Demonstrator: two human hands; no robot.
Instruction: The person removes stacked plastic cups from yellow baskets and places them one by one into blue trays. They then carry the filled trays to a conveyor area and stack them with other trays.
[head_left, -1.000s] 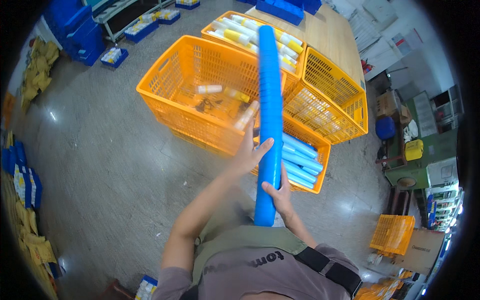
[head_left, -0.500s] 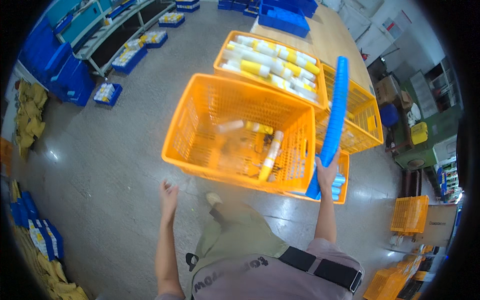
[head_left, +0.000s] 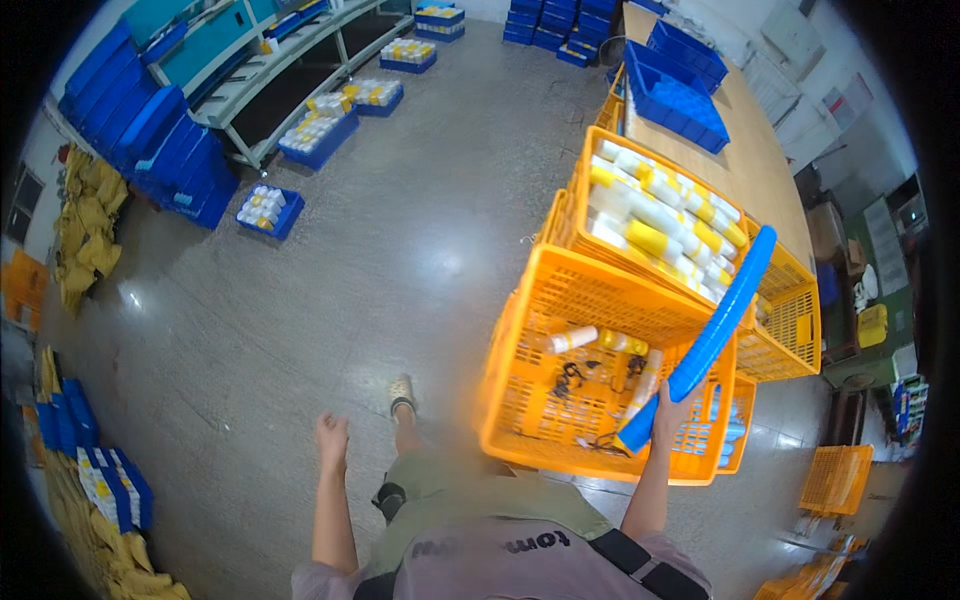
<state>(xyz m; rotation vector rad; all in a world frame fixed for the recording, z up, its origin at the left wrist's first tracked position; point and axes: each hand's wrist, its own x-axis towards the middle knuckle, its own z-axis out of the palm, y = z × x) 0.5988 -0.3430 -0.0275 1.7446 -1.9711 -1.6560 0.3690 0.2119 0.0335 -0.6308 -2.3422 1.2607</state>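
Blue tube (head_left: 715, 335): a long, smooth cylinder held aslant above the nearest orange basket (head_left: 520, 400), its upper end reaching toward the basket stacked with white and yellow tubes (head_left: 655, 210). My right hand (head_left: 668, 418) grips it near the lower end, fingers wrapped closed around it. I judge it light and fairly stiff, since it stays nearly straight while held at one end; a hold nearer the middle would balance it better, and the smooth skin may slip. My left hand (head_left: 331, 440) hangs free at my side, fingers loosely open and holding nothing. Beyond lie the grey floor (head_left: 330, 260), blue bins (head_left: 675, 95) on the wooden desk (head_left: 760, 160), and shelving (head_left: 250, 70).
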